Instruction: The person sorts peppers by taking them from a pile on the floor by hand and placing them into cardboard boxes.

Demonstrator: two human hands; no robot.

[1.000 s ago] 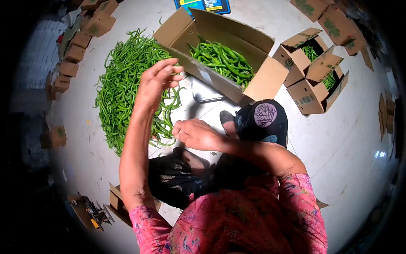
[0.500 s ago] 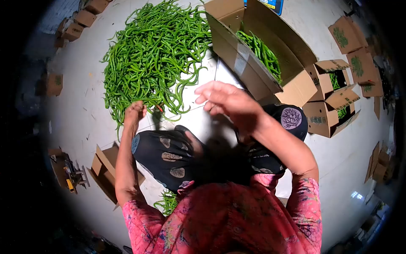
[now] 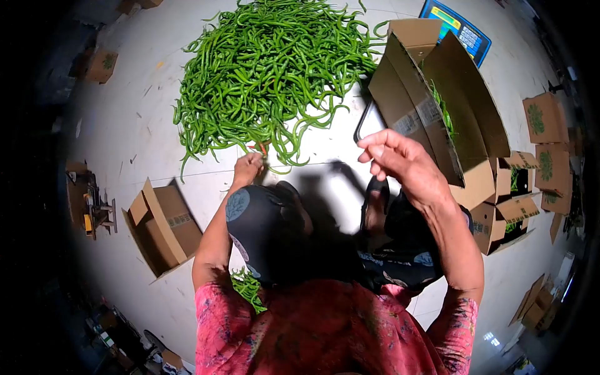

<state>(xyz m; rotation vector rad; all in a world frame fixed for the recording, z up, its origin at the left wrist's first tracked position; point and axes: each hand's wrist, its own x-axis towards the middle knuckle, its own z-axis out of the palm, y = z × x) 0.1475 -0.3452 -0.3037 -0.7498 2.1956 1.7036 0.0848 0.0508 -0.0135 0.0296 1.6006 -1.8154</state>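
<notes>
My left hand (image 3: pixel 248 167) is closed at the near edge of a big heap of long green chili peppers (image 3: pixel 269 81). Its fingertips are pinched at a small red chili pepper (image 3: pixel 263 149); part of the contact is hidden by the fingers. Over the floor in front of my right knee, my right hand (image 3: pixel 403 164) hangs with loosely bent fingers and nothing visible in them. Just beyond it stands an open cardboard box (image 3: pixel 412 103), with green chili peppers (image 3: pixel 442 109) partly showing inside.
A blue-framed scale display (image 3: pixel 459 31) stands behind the box. Smaller open cartons (image 3: pixel 490 222) with peppers are on the right. An open carton (image 3: pixel 164 231) sits at my left, and more peppers (image 3: pixel 249 289) lie beside my left leg.
The view has shifted, so the heap and boxes sit further right. My left hand has moved right along the heap's edge to the red pepper. My right hand's fingers are more bent.
</notes>
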